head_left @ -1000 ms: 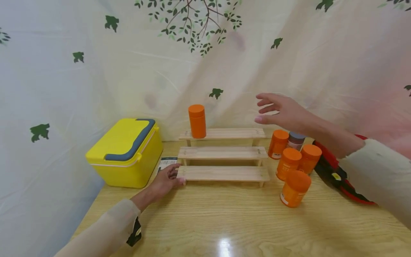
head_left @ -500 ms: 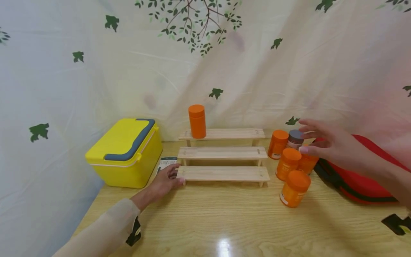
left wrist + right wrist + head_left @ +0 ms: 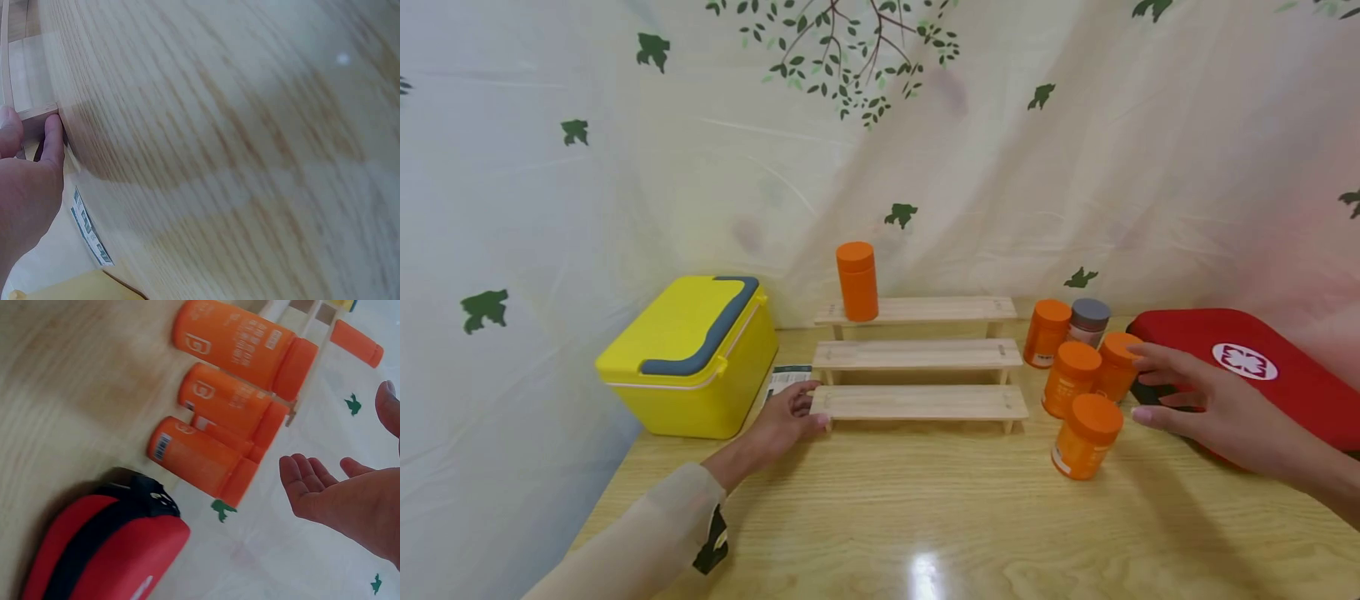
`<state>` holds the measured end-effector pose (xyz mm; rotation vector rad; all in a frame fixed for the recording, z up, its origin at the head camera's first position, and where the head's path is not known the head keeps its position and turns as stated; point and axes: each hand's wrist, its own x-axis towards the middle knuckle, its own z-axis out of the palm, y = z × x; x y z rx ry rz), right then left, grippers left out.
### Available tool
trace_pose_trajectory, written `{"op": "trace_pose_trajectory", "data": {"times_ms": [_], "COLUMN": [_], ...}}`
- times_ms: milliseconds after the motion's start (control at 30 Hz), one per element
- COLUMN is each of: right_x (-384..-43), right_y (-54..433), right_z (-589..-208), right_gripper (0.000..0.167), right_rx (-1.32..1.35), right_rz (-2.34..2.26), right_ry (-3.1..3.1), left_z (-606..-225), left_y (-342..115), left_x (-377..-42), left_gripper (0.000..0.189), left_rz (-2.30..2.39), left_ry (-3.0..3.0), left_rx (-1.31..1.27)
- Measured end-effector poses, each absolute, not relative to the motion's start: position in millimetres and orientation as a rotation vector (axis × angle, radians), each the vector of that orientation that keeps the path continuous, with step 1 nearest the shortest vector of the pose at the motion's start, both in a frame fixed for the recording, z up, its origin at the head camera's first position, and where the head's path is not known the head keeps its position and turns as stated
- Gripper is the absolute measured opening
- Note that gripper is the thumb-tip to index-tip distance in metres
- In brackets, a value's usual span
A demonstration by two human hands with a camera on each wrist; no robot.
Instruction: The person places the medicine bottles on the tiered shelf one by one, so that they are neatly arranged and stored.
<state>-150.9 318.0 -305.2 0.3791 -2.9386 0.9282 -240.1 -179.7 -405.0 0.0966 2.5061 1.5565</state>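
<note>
My left hand (image 3: 777, 427) grips the left end of the lowest step of a three-step wooden display rack (image 3: 921, 402). In the left wrist view its thumb and a finger (image 3: 54, 139) pinch that end. A tall orange bottle (image 3: 858, 283) stands on the top step, at the left. Right of the rack, several orange jars stand upright in a cluster, the front jar (image 3: 1086, 437) nearest me. A grey-lidded jar (image 3: 1089, 322) is behind them. My right hand (image 3: 1213, 408) hovers just right of the cluster, fingers spread and holding nothing; in the right wrist view it is apart from the jars.
A yellow cooler box (image 3: 688, 358) with a blue handle sits left of the rack. Between them lies a printed card (image 3: 790, 377). A red first-aid case (image 3: 1262, 375) lies at the right, partly behind my right hand. A leaf-print curtain (image 3: 760, 150) hangs behind the table.
My right hand has come down and to the right from above the rack, to beside the orange jars. The left hand keeps its hold on the rack. The red case shows more fully.
</note>
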Motion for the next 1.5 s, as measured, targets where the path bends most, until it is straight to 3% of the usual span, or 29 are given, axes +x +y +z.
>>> {"op": "trace_pose_trajectory", "data": {"times_ms": [467, 1500], "right_x": [-145.0, -147.2], "right_y": [308.8, 293.6], "right_z": [-343.5, -356.0], "right_gripper": [0.073, 0.065], "right_rx": [0.406, 0.351], "right_rz": [1.087, 1.221], "right_ry": [-2.909, -2.878], "left_z": [-405.4, -400.4], "left_y": [-180.5, -180.4], "left_x": [-239.6, -235.8], "left_gripper": [0.059, 0.060], "left_rz": [1.561, 1.592], "left_ry": [2.498, 2.474], "left_rx": [0.097, 0.132]}}
